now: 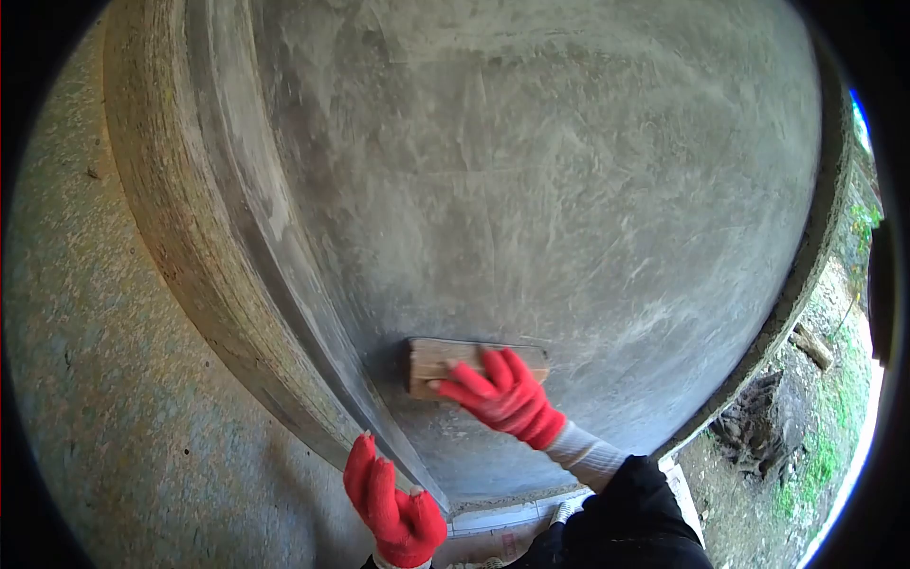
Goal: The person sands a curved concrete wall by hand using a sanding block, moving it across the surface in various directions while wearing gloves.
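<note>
In a red glove, my right hand (502, 394) grips a wooden float (427, 365), its fingers curled over the block. The float lies flat against the smooth grey cement surface (569, 218), near its lower left part. My left hand (393, 507), in a red glove with bare fingertips showing, is raised at the lower left beside the long edge strip (336, 375). Its fingers are apart and hold nothing.
A rough, curved-looking board or post (190, 209) borders the cement on the left. Beyond it stands a speckled wall (104, 360). To the right are dirt ground with grass (820, 465), a dark stump-like lump (758, 427) and a piece of wood (812, 346).
</note>
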Demonstrator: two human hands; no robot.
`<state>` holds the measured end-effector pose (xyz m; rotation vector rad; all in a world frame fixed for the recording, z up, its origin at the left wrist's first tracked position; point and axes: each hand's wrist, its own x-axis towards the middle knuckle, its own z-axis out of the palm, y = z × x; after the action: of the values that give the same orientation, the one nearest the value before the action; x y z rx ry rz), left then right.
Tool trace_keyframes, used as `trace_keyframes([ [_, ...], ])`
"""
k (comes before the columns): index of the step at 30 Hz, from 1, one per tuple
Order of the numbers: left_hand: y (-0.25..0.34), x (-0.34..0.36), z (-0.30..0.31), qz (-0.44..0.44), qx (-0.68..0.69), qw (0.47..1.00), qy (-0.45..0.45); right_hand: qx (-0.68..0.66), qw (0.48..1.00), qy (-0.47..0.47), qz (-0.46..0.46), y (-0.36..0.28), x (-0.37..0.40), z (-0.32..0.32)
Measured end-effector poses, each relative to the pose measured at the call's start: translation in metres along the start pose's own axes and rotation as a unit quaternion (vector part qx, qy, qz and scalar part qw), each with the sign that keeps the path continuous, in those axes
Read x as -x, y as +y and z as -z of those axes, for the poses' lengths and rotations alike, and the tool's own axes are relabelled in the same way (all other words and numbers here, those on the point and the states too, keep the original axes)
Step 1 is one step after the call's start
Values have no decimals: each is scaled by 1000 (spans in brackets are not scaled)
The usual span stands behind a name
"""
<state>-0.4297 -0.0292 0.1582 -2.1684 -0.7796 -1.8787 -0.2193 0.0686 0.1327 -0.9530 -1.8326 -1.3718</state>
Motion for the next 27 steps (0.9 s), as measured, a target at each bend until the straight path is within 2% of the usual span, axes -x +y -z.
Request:
trace_keyframes([
  [1, 0, 2, 4, 0, 0, 1000, 1, -4, 1000, -11, 17, 7, 3, 8],
  [3, -1, 9, 13, 54, -44, 998, 6, -31, 997, -36, -67, 37, -14, 35],
  [4, 1, 9, 15, 54, -44, 998, 9, -18, 992, -5, -128, 50, -34, 43],
  [5, 4, 9, 17, 93, -53, 994, 8, -6, 982, 25, -188, 63, -53, 50],
  [6, 6, 9, 18, 130, -63, 989, 6, 7, 974, 38, -223, 71, -78, 55],
  [7, 5, 10, 16, 129, -64, 990, 8, 19, 964, 53, -258, 74, -102, 56],
  [8, 2, 11, 12, 93, -39, 995, 19, 14, 965, 74, -251, 69, -118, 50],
  [9, 0, 11, 10, 57, -13, 998, 28, -8, 973, 35, -229, 59, -126, 53],
  [11, 2, 11, 11, 45, -21, 999, 14, -51, 990, -19, -131, 25, -105, 32],
  [12, 4, 11, 11, 33, -27, 999, 5, -37, 997, 0, -62, 5, -78, 11],
  [13, 8, 13, 12, 33, -23, 999, 1, -23, 1000, 18, 6, -12, -50, -8],
  [15, 14, 15, 16, 80, -38, 996, 16, -12, 999, 16, 35, -13, -6, -13],
  [17, 11, 20, 26, 85, -56, 995, 11, -4, 997, 20, 69, 7, 1, 2],
  [19, 15, 14, 30, 89, -69, 994, 8, -53, 992, -59, -98, 47, -37, 42],
  [21, 29, 3, 36, 120, -81, 989, 0, -25, 973, 35, -228, 69, -88, 57],
  [23, 35, 1, 29, 112, -77, 991, -5, -6, 969, 33, -246, 65, -122, 57],
  [25, 34, 4, 19, 100, -73, 992, -11, 5, 992, -10, -126, 33, -118, 37],
  [27, 23, 13, 4, 89, -33, 995, 1, -13, 1000, 5, 22, -8, -69, -1],
])
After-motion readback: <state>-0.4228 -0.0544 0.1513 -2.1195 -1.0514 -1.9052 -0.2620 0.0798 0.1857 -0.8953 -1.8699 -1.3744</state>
